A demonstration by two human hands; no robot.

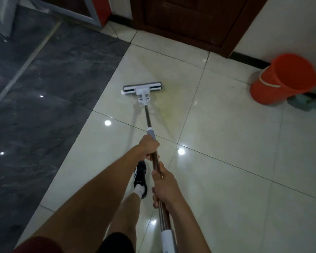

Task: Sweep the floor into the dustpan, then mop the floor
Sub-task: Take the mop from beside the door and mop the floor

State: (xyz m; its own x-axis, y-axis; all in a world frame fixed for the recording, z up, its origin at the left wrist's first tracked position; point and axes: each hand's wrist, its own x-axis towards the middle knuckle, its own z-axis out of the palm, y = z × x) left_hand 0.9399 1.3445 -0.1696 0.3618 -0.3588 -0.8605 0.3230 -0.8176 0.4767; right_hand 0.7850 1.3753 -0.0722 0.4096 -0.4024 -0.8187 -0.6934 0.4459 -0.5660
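Hands on the mop, head down on pale tile

We see dark marbled flooring [35, 92] at left, then the mop head [142, 88] flat on the cream tiles [226, 143]. Our left hand [150, 147] is wrapped tight round the mop handle [147, 115] just below the grey collar; our right hand [165, 187] is clenched on it lower down — nearer the body. Further right, an orange bucket [283, 79] leans near the wall.
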